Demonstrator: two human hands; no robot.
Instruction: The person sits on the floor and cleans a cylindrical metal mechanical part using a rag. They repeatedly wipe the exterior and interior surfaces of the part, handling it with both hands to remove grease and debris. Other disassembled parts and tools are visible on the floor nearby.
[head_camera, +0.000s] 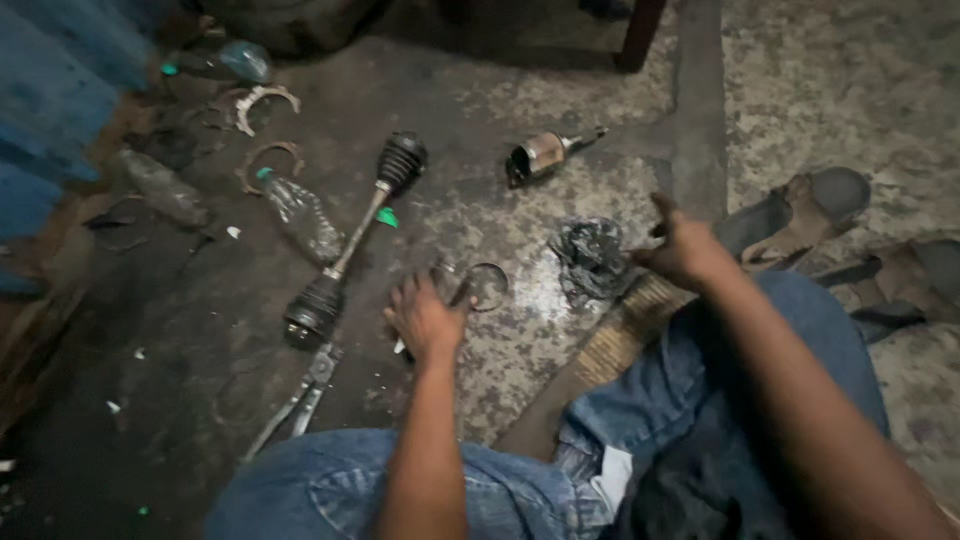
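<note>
Down on the workshop floor now, and the left hand is at the centre of the frame, palm down, fingers curled over a small metal ring and something slim beside it that I can't make out. Whether it is gripping or only resting there, I can't tell from here.

Just to the left of that hand lies the drive shaft, its long axis running on a diagonal from the ribbed rubber boot at upper centre down to the second boot at lower left. That lower boot sits just beside the left hand's knuckles, so the left is clearly the nearer hand; the shaft lies up and to the left of it.

The right hand is well apart, at right of centre, loosely open with the thumb sticking up and holding nothing, hovering near a dark greasy lump on the concrete.

A pair of pliers lies at lower left, nose towards the shaft's lower boot. A clear plastic bottle rests left of the shaft, and a small cylindrical metal part sits at upper centre.
</note>
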